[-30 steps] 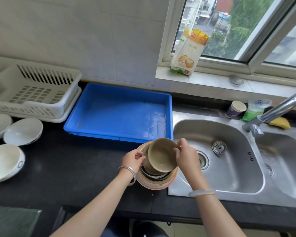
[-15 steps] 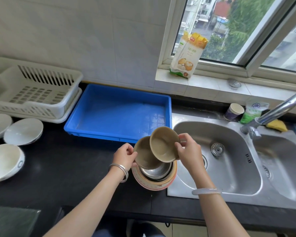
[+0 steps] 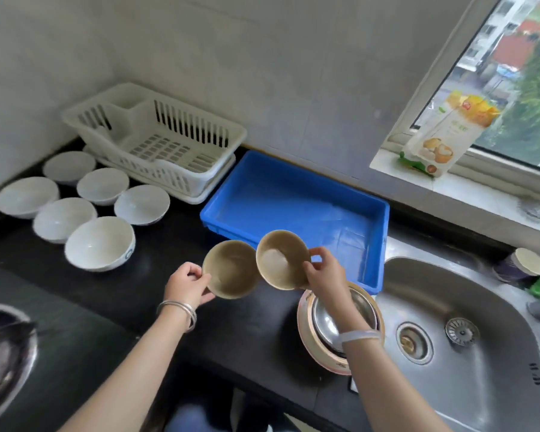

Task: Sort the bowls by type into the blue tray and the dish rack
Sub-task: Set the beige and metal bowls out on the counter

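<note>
My left hand grips one tan bowl by its rim. Beside it, my right hand holds a second tan bowl, tilted toward me. Both hang above the black counter, just in front of the empty blue tray. Under my right wrist a stack of bowls stays by the sink edge, a steel one on top inside a pink-rimmed one. The white dish rack stands empty at the back left. Several white bowls sit on the counter left of the tray.
A steel sink fills the right side. A paper cup and a green item stand behind it. A yellow food bag leans on the window sill. A dark round pan lies at the lower left.
The two tan bowls came off the stack and apart, one in each hand, and moved left and up toward the tray. My view swung left, showing more white bowls.
</note>
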`<state>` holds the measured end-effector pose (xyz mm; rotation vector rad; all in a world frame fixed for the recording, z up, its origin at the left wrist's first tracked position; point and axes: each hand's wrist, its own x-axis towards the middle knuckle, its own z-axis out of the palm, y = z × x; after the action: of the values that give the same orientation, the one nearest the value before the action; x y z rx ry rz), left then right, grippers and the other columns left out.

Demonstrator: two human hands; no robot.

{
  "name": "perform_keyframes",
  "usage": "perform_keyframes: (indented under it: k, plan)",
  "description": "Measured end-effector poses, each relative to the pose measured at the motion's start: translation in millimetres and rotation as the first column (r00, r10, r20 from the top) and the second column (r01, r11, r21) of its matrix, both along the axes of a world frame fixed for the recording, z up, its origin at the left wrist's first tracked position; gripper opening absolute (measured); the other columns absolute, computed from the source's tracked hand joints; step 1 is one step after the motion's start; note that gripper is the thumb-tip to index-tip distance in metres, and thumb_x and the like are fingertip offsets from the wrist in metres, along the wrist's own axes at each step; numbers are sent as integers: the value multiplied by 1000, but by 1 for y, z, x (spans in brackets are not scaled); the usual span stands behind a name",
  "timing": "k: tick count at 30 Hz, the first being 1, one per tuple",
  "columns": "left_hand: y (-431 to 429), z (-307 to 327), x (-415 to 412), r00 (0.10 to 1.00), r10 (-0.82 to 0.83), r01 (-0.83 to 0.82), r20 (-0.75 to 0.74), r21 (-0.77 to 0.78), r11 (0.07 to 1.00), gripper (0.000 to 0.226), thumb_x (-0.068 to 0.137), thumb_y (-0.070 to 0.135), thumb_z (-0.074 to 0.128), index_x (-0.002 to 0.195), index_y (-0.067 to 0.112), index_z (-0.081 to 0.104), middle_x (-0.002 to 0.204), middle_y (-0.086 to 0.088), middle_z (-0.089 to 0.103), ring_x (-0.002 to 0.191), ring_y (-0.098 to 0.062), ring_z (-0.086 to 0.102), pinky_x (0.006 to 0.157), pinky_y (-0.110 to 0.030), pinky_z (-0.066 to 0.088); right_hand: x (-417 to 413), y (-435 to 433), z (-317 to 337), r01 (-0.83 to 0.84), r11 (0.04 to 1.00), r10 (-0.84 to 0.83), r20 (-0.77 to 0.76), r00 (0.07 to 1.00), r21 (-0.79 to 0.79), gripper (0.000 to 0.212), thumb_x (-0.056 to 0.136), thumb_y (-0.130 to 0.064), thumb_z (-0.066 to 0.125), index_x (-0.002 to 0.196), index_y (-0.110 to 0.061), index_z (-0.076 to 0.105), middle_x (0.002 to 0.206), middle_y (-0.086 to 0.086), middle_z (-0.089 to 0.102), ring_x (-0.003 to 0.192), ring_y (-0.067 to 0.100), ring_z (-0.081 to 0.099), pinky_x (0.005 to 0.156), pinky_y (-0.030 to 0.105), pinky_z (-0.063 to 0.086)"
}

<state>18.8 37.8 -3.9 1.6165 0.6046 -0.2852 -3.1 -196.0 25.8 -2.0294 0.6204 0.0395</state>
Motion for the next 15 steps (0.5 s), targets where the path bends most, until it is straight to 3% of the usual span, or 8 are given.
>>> perform_keyframes:
  k: [3, 6, 10, 13, 15]
  plan:
    - [33, -11, 0, 990, 132, -133, -49, -5, 991, 21, 86, -4, 54, 70, 8, 46, 68, -12, 49, 67, -23, 53, 74, -41, 54, 23, 32, -12, -58, 997, 61, -50, 997, 56, 15, 90, -7, 49, 101, -16, 55, 100, 14, 63, 70, 19, 64, 36, 10, 42]
    - [61, -22, 1, 964, 245, -249, -102, -25, 968, 22, 86, -5, 54, 70, 8, 46, 70, -11, 48, 66, -22, 51, 73, -41, 52, 47, 62, -21, -110, 991, 116, -86, 990, 73, 13, 90, -8, 51, 99, -17, 52, 95, 6, 58, 63, 10, 60, 35, 9, 40]
    - [90, -33, 6, 934, 325, -335, -147, -48, 941, 21, 86, -5, 54, 71, 8, 46, 71, -12, 48, 63, -21, 51, 76, -43, 52, 79, 100, -35, -129, 981, 152, -160, 975, 144, 19, 90, -7, 52, 108, -12, 54, 104, 6, 55, 77, 17, 63, 42, 14, 49]
    - [106, -40, 13, 916, 365, -378, -165, -53, 924, 21, 86, -5, 54, 71, 8, 47, 76, -15, 52, 74, -29, 56, 75, -43, 53, 100, 128, -45, -103, 976, 140, -195, 971, 190, 22, 90, -4, 52, 111, -9, 53, 108, 7, 52, 93, 26, 64, 45, 17, 54]
    - [114, -46, 18, 903, 396, -409, -165, -51, 911, 22, 86, -5, 54, 71, 8, 47, 80, -17, 54, 80, -33, 58, 73, -42, 52, 111, 143, -51, -98, 974, 142, -214, 966, 206, 19, 90, -4, 52, 108, -11, 52, 107, 7, 52, 90, 26, 65, 47, 19, 55]
